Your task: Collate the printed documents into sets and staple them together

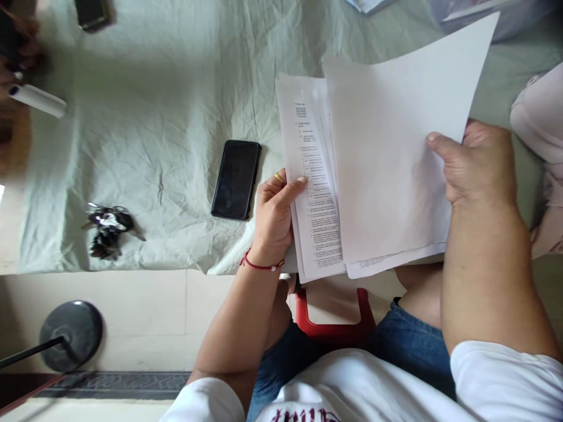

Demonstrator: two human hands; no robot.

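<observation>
My left hand (275, 214) grips the left edge of a stack of printed sheets (314, 234), thumb on top and fingers underneath. Dense lines of text and a small table run down the visible strip of the upper printed page. My right hand (475, 161) pinches the right side of a blank-faced sheet (391, 152), which overlaps the printed stack and hides much of it. Whether more pages lie behind that sheet in the right hand is hard to see. A black smartphone (236, 179) lies on the cloth just left of my left hand.
A pale green cloth (176, 99) covers the table. A bunch of keys (109, 228) lies near its front edge, and another phone (92, 13) at the far left. A white cylinder (38, 101) is beside another person's hand (26, 41). Below stands a red stool (334, 331).
</observation>
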